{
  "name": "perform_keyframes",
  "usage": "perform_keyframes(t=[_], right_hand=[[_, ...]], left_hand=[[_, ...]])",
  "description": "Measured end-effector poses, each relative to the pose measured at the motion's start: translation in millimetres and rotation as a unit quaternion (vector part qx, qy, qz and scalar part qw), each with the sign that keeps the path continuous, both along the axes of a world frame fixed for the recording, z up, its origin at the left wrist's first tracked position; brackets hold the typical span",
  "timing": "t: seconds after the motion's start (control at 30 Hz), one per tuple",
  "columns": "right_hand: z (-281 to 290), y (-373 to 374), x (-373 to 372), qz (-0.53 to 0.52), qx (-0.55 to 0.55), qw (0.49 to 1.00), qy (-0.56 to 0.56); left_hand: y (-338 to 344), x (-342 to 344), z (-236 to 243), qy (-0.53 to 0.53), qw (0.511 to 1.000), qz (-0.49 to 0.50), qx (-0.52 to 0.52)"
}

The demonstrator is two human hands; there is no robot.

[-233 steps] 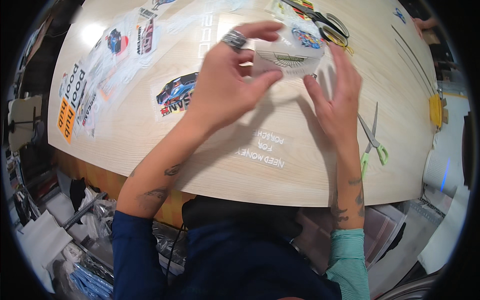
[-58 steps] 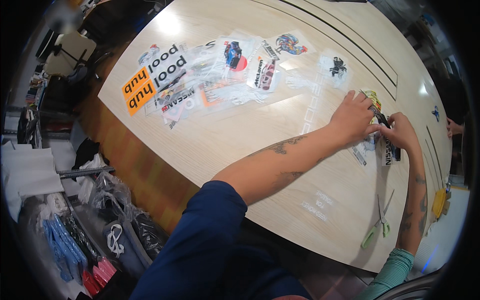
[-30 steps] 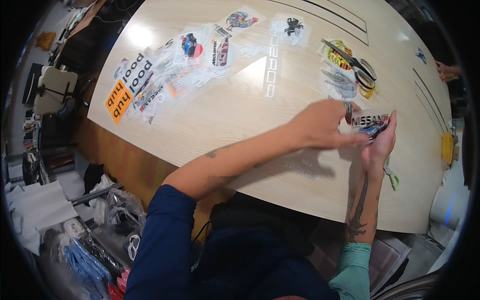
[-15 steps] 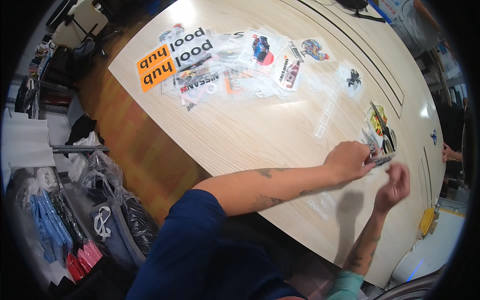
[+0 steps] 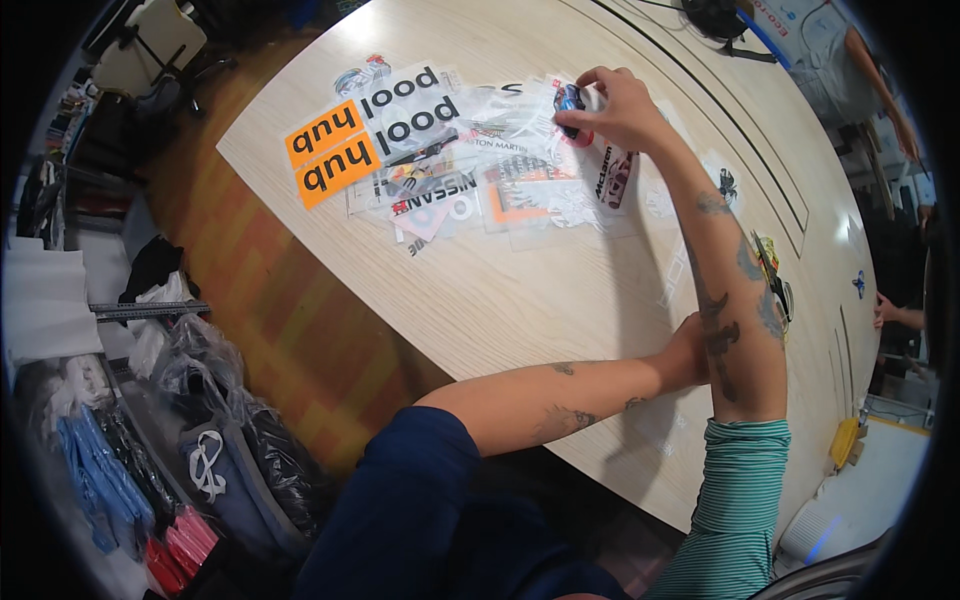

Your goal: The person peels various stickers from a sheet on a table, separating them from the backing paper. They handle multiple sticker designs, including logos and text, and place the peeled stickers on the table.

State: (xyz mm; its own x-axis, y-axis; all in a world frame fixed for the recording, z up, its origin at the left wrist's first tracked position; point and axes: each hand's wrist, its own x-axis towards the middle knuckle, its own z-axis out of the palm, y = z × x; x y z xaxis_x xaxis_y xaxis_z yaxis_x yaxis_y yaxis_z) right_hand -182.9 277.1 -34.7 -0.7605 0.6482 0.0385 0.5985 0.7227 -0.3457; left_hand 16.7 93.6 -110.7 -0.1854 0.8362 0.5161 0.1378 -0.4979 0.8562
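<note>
My right hand (image 5: pixel 618 108) reaches over the far part of the table, on the spread of decals. Its thumb and fingers are apart and curved around a blue car decal (image 5: pixel 568 108); I see no sheet lifted. Close by lies a decal with a dark red car (image 5: pixel 618 185). Orange-and-black lettering decals (image 5: pixel 335 165) lie at the left end of the spread. My left hand (image 5: pixel 688 350) is low over the table nearer to me; my right forearm hides its fingers and anything in them. Beyond that forearm, scissors (image 5: pixel 786 300) and a yellow-green decal (image 5: pixel 768 255) are partly visible.
The pale wooden table (image 5: pixel 520 310) has a curved edge on my side. A small blue decal (image 5: pixel 859 284) lies at the right, near another person's hand (image 5: pixel 884 310). Shelves with bagged clothes (image 5: pixel 100 470) stand at the left. A chair (image 5: pixel 150 50) is at the far left.
My right hand has moved from beside my left hand up and leftward to the decals. Its forearm now crosses in front of my left hand. The view has shifted slightly.
</note>
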Motion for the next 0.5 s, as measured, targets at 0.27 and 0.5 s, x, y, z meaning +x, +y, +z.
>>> perform_keyframes(t=[0.27, 0.5], right_hand=[[23.3, 18.4, 29.4, 0.036, -0.256, 0.954, 0.150], [125.3, -54.0, 126.1, -0.031, -0.267, 0.899, 0.344]], left_hand=[[-4.5, -19.2, 39.0, -0.049, 0.985, -0.071, -0.148], [11.2, -5.0, 37.4, -0.036, 0.978, -0.046, -0.202]])
